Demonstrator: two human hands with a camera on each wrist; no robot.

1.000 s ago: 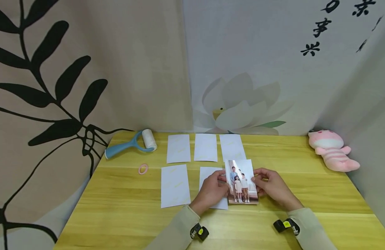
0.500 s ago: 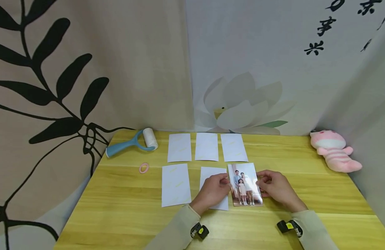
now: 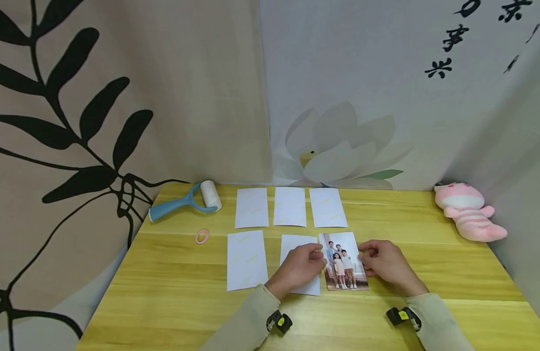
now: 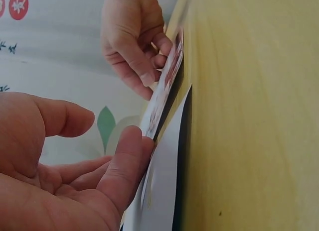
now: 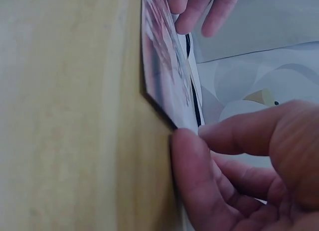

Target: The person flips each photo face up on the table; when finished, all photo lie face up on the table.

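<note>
A glossy photo (image 3: 345, 265) of several people lies close over the table, at the right end of the front row of white cards. Its right edge is pinched between the thumb and index finger of my right hand (image 3: 386, 263), best seen in the right wrist view, where the thumb (image 5: 192, 161) is at the photo's corner. At the left edge, my left hand (image 3: 298, 268) touches the photo with its fingertips, thumb and index finger spread apart in the left wrist view. That hand partly covers a white card (image 3: 292, 243) beside the photo.
Another white card (image 3: 246, 261) lies to the left, and a row of three includes the middle card (image 3: 289, 206) behind. Further left are a pink ring (image 3: 202, 236) and a blue-handled lint roller (image 3: 186, 201). A pink plush toy (image 3: 467, 212) sits back right.
The photo has moved slightly right and toward me, off the back-row card it overlapped, and lies flatter with less glare. Both hands moved with it; over the last half second they barely shift.
</note>
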